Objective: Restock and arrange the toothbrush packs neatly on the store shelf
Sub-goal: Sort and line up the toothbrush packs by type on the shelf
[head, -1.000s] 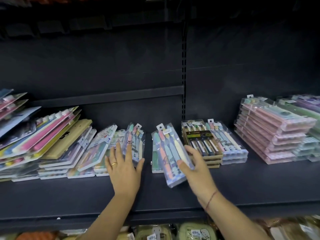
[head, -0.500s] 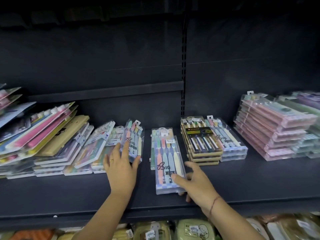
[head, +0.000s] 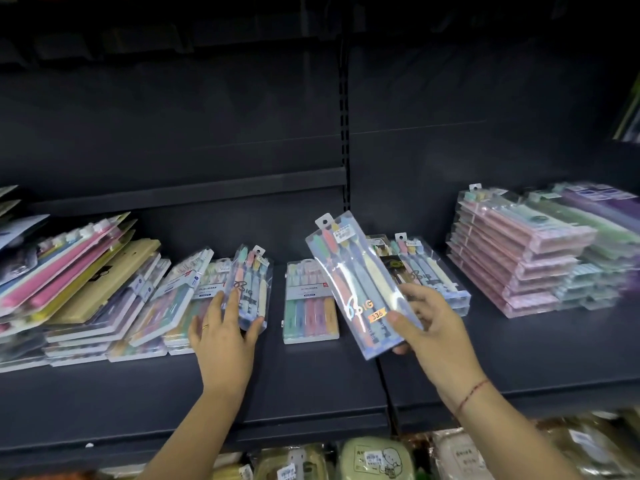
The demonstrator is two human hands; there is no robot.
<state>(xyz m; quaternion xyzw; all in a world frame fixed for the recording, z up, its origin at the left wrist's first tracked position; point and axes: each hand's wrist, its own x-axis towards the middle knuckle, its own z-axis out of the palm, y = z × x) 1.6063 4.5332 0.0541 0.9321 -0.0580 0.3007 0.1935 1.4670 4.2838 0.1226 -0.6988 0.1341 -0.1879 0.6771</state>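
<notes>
My right hand [head: 427,327] grips a clear pack of pastel toothbrushes [head: 349,278] by its lower end and holds it tilted above the dark shelf [head: 311,386]. My left hand [head: 225,336] rests on a matching clear pack [head: 251,282] that leans against the left-hand piles, fingers at its lower edge. Between the hands a flat white pack of coloured brushes [head: 310,306] lies on the shelf. Behind the lifted pack sit a dark-labelled stack [head: 394,268] and a clear stack [head: 436,282], partly hidden.
Slanting piles of pink, yellow and white packs [head: 86,289] crowd the left end. A tall pink stack [head: 512,258] and green and purple packs [head: 595,216] fill the right. An upright post [head: 344,133] splits the back panel. Packaged goods [head: 374,459] sit on the lower shelf.
My right hand has lifted the clear pack off the shelf and tilted it up to the right. The white pack beneath it is now uncovered. My left hand stays on the leaning pack.
</notes>
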